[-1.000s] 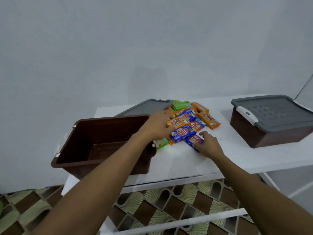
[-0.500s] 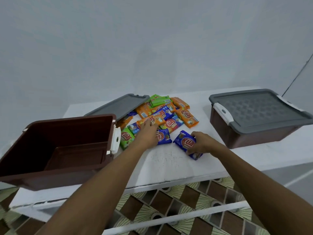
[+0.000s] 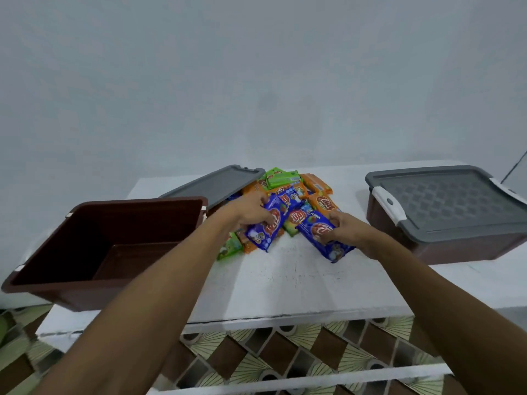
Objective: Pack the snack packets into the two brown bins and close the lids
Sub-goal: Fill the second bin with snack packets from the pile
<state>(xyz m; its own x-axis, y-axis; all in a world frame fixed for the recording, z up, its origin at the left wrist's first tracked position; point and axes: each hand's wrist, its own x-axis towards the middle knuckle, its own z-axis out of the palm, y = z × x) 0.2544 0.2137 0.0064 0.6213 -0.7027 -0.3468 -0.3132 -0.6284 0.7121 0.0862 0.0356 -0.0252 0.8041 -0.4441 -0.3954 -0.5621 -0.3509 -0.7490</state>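
left hand [image 3: 248, 213] curled round blue packet [image 3: 263, 230] at pile's near edge | right hand [image 3: 346, 230] grips second blue packet [image 3: 325, 240] just right of it | pile [image 3: 288, 192] mid-bench [image 3: 285, 283], between open bin [image 3: 137, 202] and lidded bin [image 3: 456, 249]; loose lid [image 3: 211, 185] behind open bin | red logos blurred, unreadable

Two brown bins [image 3: 71, 299], two grey lids [image 3: 211, 185], two hands [image 3: 245, 212], snack packets [image 3: 320, 202] heaped beyond counting
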